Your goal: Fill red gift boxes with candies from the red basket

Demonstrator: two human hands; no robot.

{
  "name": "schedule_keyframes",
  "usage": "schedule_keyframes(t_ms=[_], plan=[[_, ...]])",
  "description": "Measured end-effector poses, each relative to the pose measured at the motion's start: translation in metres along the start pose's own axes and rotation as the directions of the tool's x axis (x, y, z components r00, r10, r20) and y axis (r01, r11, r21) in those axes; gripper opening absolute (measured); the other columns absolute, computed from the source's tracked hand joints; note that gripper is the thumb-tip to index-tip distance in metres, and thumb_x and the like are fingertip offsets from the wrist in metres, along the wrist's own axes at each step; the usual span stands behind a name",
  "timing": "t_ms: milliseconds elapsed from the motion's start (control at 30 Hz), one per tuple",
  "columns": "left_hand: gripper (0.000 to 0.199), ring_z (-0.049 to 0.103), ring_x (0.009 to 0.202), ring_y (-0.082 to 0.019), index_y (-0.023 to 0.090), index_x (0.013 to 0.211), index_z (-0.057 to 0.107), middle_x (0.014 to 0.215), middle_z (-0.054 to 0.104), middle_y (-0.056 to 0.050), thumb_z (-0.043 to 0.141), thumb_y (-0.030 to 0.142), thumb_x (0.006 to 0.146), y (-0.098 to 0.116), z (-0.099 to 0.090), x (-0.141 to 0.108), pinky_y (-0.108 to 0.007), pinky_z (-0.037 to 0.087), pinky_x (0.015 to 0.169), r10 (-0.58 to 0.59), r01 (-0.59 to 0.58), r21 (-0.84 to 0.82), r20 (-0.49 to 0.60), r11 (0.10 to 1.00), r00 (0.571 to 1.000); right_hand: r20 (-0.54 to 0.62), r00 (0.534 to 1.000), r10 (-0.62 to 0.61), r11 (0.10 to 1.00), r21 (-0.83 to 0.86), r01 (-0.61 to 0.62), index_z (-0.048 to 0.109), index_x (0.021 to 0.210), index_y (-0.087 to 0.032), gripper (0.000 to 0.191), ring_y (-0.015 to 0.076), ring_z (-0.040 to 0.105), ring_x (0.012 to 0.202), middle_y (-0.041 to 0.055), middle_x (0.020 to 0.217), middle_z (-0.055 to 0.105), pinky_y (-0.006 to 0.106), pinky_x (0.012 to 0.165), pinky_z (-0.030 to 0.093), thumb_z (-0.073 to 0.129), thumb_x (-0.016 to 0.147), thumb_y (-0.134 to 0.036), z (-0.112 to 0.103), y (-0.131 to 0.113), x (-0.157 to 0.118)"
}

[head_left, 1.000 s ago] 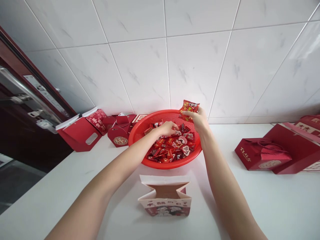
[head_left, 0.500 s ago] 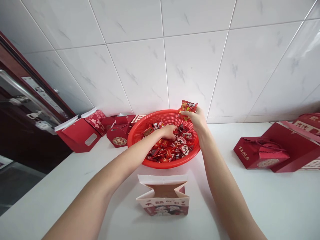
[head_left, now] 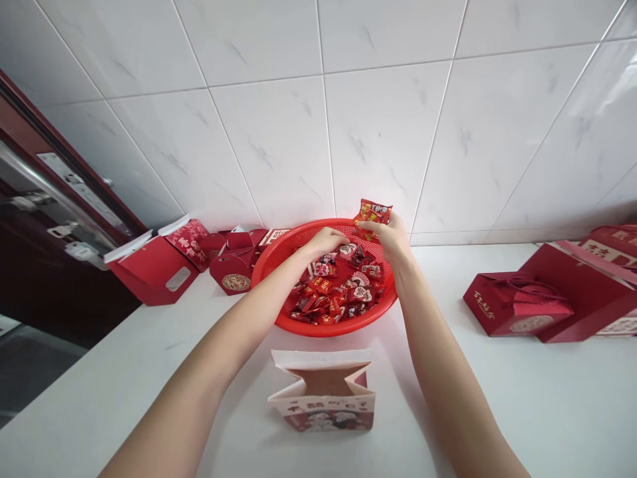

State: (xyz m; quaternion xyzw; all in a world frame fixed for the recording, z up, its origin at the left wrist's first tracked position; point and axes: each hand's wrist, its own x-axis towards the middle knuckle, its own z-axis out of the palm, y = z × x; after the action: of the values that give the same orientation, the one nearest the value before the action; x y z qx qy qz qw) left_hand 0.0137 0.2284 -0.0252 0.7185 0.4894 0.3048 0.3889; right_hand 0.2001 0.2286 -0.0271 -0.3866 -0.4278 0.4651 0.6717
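Now reaching farther back in the red basket (head_left: 318,330), the left hand (head_left: 323,243) curls over wrapped sweets (head_left: 321,285), any pinch hidden; the right hand (head_left: 394,236) pinches a red packet (head_left: 374,210) by the far edge, apparently keeping it separate.

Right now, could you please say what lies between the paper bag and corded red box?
The right forearm lies between them, over white tabletop, in the head view.
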Motion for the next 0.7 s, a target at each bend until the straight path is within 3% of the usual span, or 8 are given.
schedule_keyframes(t_ms=[67, 167, 400, 533, 700], plan=[[0.029, 0.062, 0.114, -0.024, 0.026, 0.107, 0.075, 0.116, 0.074, -0.002, 0.066, 0.029, 0.080, 0.001, -0.006, -0.017, -0.031, 0.049, 0.092, 0.122, -0.124, -0.059, -0.032, 0.991, 0.992, 0.001, 1.000, 0.002, 1.000, 0.001, -0.002, 0.060, 0.080, -0.020, 0.029, 0.0193, 0.070, 0.071, -0.0011, 0.075, 0.073, 0.039, 0.075, 0.062, 0.079, 0.059, -0.014, -0.001, 0.002, 0.001], [0.027, 0.064, 0.110, -0.024, 0.022, 0.104, 0.075, 0.115, 0.075, -0.005, 0.068, 0.031, 0.079, -0.001, -0.008, -0.024, -0.032, 0.049, 0.093, 0.150, -0.155, -0.114, -0.049, 0.981, 0.988, -0.002, 1.000, 0.012, 1.000, 0.014, -0.012, 0.061, 0.082, -0.021, 0.031, 0.0186, 0.070, 0.071, -0.0017, 0.075, 0.073, 0.037, 0.074, 0.061, 0.080, 0.058, -0.014, -0.001, 0.002, 0.002], [0.025, 0.067, 0.101, -0.019, 0.019, 0.108, 0.073, 0.108, 0.076, -0.005, 0.065, 0.033, 0.089, -0.006, -0.007, 0.010, -0.030, 0.053, 0.089, 0.062, -0.074, -0.132, -0.094, 0.988, 0.994, 0.002, 0.999, 0.050, 0.997, 0.052, -0.050, 0.062, 0.081, -0.019, 0.030, 0.0168, 0.069, 0.066, -0.0015, 0.072, 0.073, 0.033, 0.069, 0.060, 0.079, 0.059, -0.009, 0.000, -0.003, -0.001], [0.032, 0.069, 0.093, -0.020, 0.013, 0.111, 0.069, 0.107, 0.072, -0.008, 0.065, 0.042, 0.096, -0.003, -0.006, 0.031, -0.037, 0.058, 0.084, -0.017, 0.003, -0.113, -0.127, 0.994, 0.992, -0.014, 0.998, 0.064, 0.995, 0.079, -0.062, 0.062, 0.079, -0.019, 0.028, 0.0171, 0.070, 0.066, -0.0018, 0.070, 0.073, 0.033, 0.068, 0.061, 0.078, 0.060, -0.007, 0.002, -0.005, -0.001], [0.020, 0.069, 0.079, -0.018, 0.016, 0.093, 0.076, 0.087, 0.076, -0.005, 0.075, 0.034, 0.083, -0.002, -0.006, 0.040, -0.031, 0.054, 0.075, -0.046, 0.030, -0.120, -0.129, 0.992, 0.991, -0.027, 0.998, 0.055, 0.993, 0.102, -0.052, 0.063, 0.078, -0.019, 0.025, 0.0189, 0.072, 0.069, -0.0004, 0.071, 0.073, 0.036, 0.072, 0.062, 0.078, 0.060, -0.008, 0.002, -0.005, -0.001]])
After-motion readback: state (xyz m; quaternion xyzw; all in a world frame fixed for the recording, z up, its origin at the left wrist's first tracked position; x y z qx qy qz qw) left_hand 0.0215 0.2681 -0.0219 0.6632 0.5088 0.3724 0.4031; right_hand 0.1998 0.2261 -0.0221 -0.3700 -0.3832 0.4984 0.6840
